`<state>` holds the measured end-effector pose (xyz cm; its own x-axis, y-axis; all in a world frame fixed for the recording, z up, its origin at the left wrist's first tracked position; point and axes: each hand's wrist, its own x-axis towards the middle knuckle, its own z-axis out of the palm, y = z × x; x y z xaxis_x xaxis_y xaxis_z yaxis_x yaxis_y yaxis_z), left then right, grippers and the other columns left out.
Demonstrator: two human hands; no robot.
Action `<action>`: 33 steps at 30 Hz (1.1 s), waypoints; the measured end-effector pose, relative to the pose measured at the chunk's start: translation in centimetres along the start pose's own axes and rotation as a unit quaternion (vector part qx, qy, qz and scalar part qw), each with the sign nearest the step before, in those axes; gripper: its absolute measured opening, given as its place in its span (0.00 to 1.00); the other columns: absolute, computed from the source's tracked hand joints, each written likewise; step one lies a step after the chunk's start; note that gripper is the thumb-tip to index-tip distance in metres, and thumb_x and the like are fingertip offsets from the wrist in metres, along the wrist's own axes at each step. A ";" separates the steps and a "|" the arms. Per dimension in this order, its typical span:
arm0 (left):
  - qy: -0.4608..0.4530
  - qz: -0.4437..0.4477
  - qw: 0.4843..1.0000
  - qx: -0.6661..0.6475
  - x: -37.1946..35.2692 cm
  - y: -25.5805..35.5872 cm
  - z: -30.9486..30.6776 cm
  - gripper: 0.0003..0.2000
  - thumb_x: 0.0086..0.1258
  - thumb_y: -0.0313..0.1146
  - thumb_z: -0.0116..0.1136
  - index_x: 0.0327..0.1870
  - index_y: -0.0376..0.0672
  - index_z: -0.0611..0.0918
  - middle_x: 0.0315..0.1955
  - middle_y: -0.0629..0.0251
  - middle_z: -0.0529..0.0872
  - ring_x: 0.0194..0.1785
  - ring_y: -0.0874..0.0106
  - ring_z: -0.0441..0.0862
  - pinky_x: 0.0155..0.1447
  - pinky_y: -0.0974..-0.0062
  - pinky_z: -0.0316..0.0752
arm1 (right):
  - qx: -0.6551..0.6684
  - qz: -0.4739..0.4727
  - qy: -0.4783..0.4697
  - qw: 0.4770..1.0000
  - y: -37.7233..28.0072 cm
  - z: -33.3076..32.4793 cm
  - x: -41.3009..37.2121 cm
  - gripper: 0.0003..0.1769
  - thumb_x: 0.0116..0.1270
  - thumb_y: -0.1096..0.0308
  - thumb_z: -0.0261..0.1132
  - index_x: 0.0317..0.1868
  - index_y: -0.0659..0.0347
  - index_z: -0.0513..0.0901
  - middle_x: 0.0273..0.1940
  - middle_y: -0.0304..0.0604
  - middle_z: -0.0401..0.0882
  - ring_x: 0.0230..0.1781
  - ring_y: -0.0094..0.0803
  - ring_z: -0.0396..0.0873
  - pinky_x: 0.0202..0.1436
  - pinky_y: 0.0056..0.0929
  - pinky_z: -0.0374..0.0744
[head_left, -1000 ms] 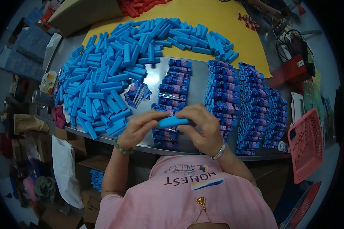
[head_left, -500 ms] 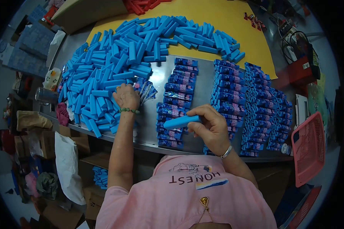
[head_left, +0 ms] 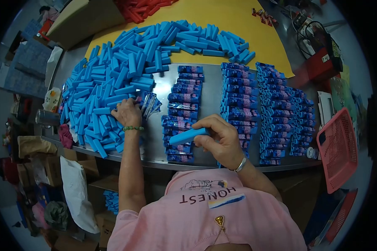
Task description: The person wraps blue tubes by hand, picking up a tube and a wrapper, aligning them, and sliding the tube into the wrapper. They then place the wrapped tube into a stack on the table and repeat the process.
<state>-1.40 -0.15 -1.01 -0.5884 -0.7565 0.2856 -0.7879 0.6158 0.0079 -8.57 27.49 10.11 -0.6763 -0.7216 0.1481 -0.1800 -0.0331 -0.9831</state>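
Between the thumb and fingers of my right hand [head_left: 223, 141] is a smooth blue bar [head_left: 189, 136], held nearly level above a column of printed blue-and-pink packets [head_left: 183, 98]. My left hand [head_left: 128, 113] rests at the right edge of a large heap of similar blue bars [head_left: 99, 85]. Its fingers are curled, and whatever lies under them is hidden. Right beside those fingers, a small fan of flat printed wrappers [head_left: 151, 104] lies on the metal table [head_left: 157, 157].
More packet columns [head_left: 240, 94] stand toward the right, near a pink basket [head_left: 338, 146]. A yellow sheet [head_left: 255, 46] covers the far tabletop, with red pieces [head_left: 142, 9] beside a cardboard box [head_left: 86, 16]. A metal can [head_left: 47, 118] sits at the left edge.
The whole view has shifted slightly, so the table's contents appear farther left. My right hand still holds the blue bar, and my left hand stays by the heap and wrappers.
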 end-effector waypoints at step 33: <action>-0.082 0.241 0.809 -0.529 -6.3 3.4 -11.7 0.09 0.55 0.16 0.60 0.36 0.37 0.82 0.32 0.62 0.80 0.33 0.72 0.79 0.34 0.78 0.74 | 0.169 0.099 0.093 0.976 0.1 -2.0 1.2 0.11 0.63 0.73 0.61 0.45 0.67 0.77 0.29 0.43 0.79 0.24 0.23 0.81 0.22 0.15 0.77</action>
<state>1.76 9.23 8.45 -0.8653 -0.3386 0.3696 0.0860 0.6261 0.7750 -10.84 27.95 10.39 -0.7981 -0.5993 -0.0624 0.1919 -0.1546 -0.9692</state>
